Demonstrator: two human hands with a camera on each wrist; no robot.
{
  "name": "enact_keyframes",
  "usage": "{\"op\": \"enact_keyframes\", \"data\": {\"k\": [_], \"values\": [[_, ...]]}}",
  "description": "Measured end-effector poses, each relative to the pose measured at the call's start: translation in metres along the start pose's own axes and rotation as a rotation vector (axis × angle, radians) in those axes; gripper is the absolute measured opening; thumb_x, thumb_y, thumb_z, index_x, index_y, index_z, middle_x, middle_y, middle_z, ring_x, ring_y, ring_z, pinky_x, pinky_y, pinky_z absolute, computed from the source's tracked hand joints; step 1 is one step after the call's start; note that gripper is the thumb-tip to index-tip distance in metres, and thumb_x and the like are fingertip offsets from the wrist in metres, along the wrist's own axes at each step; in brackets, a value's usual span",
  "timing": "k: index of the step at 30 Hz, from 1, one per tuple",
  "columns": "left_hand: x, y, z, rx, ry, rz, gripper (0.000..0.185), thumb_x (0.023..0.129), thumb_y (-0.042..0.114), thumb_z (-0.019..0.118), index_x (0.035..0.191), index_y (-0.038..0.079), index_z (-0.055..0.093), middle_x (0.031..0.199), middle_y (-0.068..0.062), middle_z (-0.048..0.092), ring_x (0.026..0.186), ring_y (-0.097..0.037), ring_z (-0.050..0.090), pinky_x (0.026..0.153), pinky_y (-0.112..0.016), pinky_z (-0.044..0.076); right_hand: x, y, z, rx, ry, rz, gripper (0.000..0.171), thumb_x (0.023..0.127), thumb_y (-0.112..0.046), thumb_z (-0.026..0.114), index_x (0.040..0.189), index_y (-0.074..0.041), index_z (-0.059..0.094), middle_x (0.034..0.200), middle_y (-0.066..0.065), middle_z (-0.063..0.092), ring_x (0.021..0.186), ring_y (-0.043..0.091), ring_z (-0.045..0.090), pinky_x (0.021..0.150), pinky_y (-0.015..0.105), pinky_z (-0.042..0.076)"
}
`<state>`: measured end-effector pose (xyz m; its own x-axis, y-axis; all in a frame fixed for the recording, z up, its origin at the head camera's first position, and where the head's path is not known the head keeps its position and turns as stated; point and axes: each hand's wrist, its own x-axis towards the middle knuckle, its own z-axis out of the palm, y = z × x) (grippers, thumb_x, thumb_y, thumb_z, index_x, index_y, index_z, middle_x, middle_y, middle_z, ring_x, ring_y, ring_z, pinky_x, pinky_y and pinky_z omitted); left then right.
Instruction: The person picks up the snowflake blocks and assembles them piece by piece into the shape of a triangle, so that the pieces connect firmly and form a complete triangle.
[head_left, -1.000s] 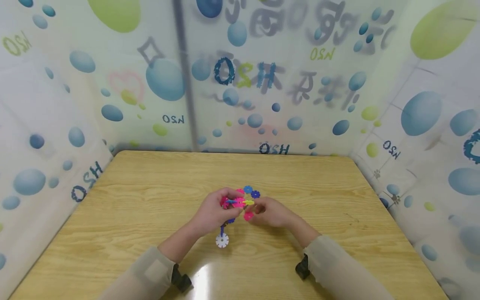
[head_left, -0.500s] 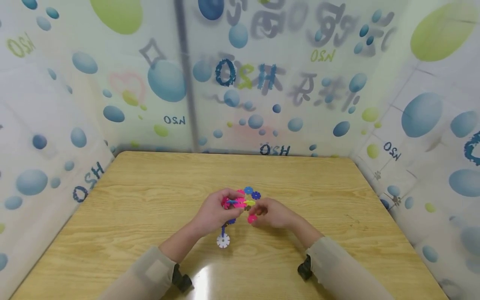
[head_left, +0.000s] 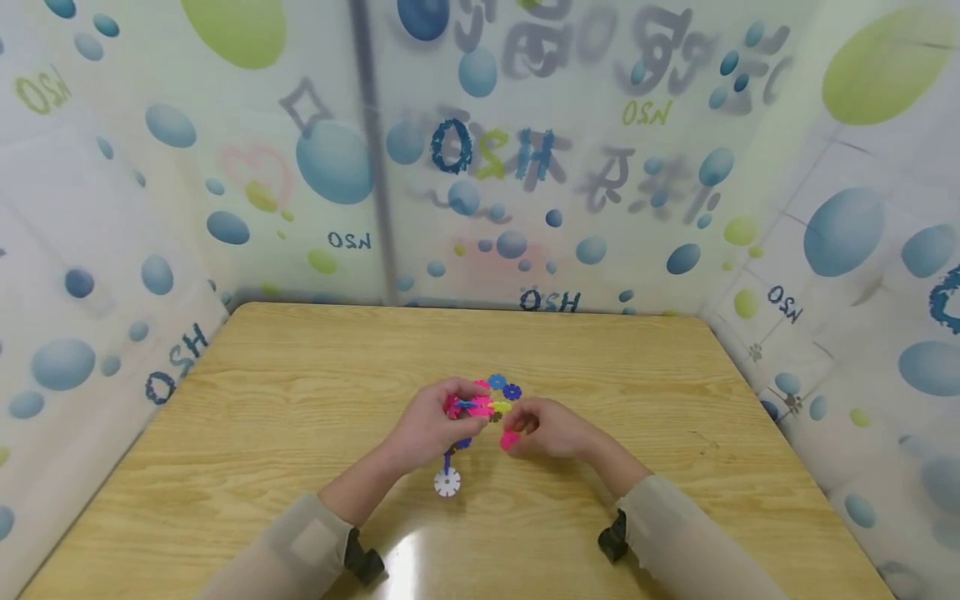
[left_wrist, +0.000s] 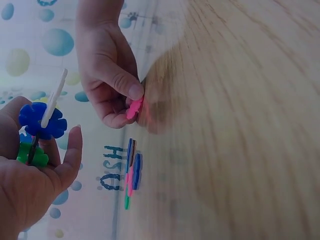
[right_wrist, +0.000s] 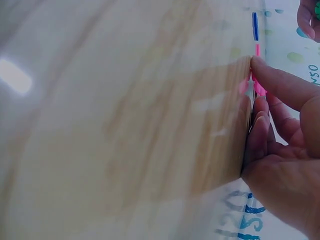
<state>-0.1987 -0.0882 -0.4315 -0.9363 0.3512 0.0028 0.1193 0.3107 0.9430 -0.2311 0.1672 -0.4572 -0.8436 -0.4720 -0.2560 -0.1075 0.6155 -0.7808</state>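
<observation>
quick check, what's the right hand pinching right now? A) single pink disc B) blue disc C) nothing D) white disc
A: the right hand pinches a single pink disc between thumb and fingers, down against the table; the left wrist view shows the same pinch. The white disc hangs from the cluster that the left hand holds.

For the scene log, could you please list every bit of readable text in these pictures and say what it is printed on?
"OSH" mirrored, in dark blue: back curtain, near the table edge.
"OSH": left curtain.
"OSN" small, mirrored: back curtain, left of middle and upper right.
"OSN": right curtain.
Large blue, green and grey characters up on the back curtain: too blurred to read.
No text on the toy discs or the table.
</observation>
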Motion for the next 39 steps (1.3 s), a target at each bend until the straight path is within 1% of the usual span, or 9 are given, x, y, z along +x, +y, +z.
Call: {"op": "enact_keyframes", "data": {"k": [7,10,13,15,20,24,27,33,39], "values": [[0.0,0.0,-0.001,-0.042,-0.011,0.019,0.035,0.1,0.015,0.081,0.133,0.011,0.07,0.155,-0.01,0.065,0.095,-0.017,0.071,0.074,-0.024,0.061,-0.003,0.006,-0.004,0.014,0.04,-0.033,0.019,0.097,-0.014,0.083,0.113,-0.015,0.073,0.108,0.002,0.073,0.099,0.018,0.065,0.088,0.032,0.054],[0.0,-0.001,-0.002,-0.049,-0.013,0.027,0.036,0.101,0.015,0.08,0.135,0.009,0.07,0.159,-0.013,0.062,0.096,-0.018,0.071,0.074,-0.023,0.061,-0.007,0.005,-0.005,0.04,0.081,-0.052,0.016,0.098,-0.012,0.08,0.113,-0.013,0.074,0.106,0.004,0.074,0.094,0.018,0.066,0.083,0.031,0.054],[0.0,-0.001,-0.002,-0.043,-0.005,0.036,0.035,0.101,0.014,0.08,0.134,0.011,0.07,0.156,-0.013,0.064,0.096,-0.017,0.072,0.074,-0.023,0.061,-0.014,0.003,-0.005,0.097,0.137,-0.055,0.015,0.1,-0.013,0.078,0.115,-0.011,0.075,0.105,0.005,0.075,0.091,0.018,0.067,0.077,0.029,0.054],[0.0,-0.002,-0.002,-0.041,-0.001,0.044,0.035,0.101,0.014,0.08,0.134,0.011,0.071,0.156,-0.013,0.065,0.097,-0.017,0.073,0.075,-0.024,0.062,-0.019,0.003,-0.005,0.161,0.172,-0.055,0.017,0.102,-0.014,0.076,0.118,-0.01,0.075,0.105,0.007,0.076,0.091,0.019,0.07,0.077,0.029,0.058],[0.001,-0.003,-0.002,-0.035,-0.005,0.06,0.036,0.101,0.014,0.08,0.134,0.009,0.07,0.157,-0.015,0.064,0.099,-0.015,0.074,0.078,-0.024,0.063,-0.033,0.001,-0.007,0.385,0.237,-0.063,0.027,0.104,-0.017,0.077,0.127,-0.005,0.072,0.108,0.01,0.078,0.095,0.025,0.077,0.089,0.039,0.067],[0.0,-0.004,-0.002,-0.033,-0.005,0.058,0.037,0.101,0.016,0.08,0.135,0.007,0.069,0.145,-0.014,0.07,0.099,-0.016,0.073,0.079,-0.024,0.063,-0.04,-0.005,-0.009,0.512,0.252,-0.056,0.034,0.104,-0.019,0.077,0.133,-0.001,0.07,0.111,0.008,0.077,0.096,0.022,0.078,0.095,0.045,0.067],[0.0,-0.004,-0.002,-0.039,-0.007,0.058,0.038,0.101,0.016,0.08,0.136,0.006,0.069,0.136,-0.014,0.072,0.099,-0.016,0.074,0.08,-0.025,0.063,-0.044,-0.01,-0.01,0.559,0.251,-0.043,0.038,0.105,-0.022,0.077,0.135,0.0,0.069,0.114,0.008,0.076,0.098,0.021,0.079,0.095,0.041,0.067],[0.0,-0.004,0.0,-0.053,-0.015,0.059,0.035,0.101,0.016,0.08,0.134,0.008,0.069,0.131,-0.014,0.072,0.099,-0.017,0.073,0.082,-0.025,0.064,-0.045,-0.017,-0.01,0.589,0.25,-0.046,0.041,0.104,-0.024,0.078,0.136,0.0,0.07,0.117,0.009,0.078,0.103,0.027,0.079,0.093,0.036,0.067],[0.002,-0.005,0.001,-0.053,-0.022,0.054,0.035,0.1,0.016,0.081,0.133,0.008,0.069,0.129,-0.013,0.072,0.096,-0.015,0.071,0.08,-0.024,0.063,-0.045,-0.02,-0.009,0.599,0.24,-0.059,0.037,0.105,-0.019,0.077,0.135,0.002,0.071,0.112,0.006,0.079,0.096,0.021,0.079,0.09,0.033,0.067]]}}
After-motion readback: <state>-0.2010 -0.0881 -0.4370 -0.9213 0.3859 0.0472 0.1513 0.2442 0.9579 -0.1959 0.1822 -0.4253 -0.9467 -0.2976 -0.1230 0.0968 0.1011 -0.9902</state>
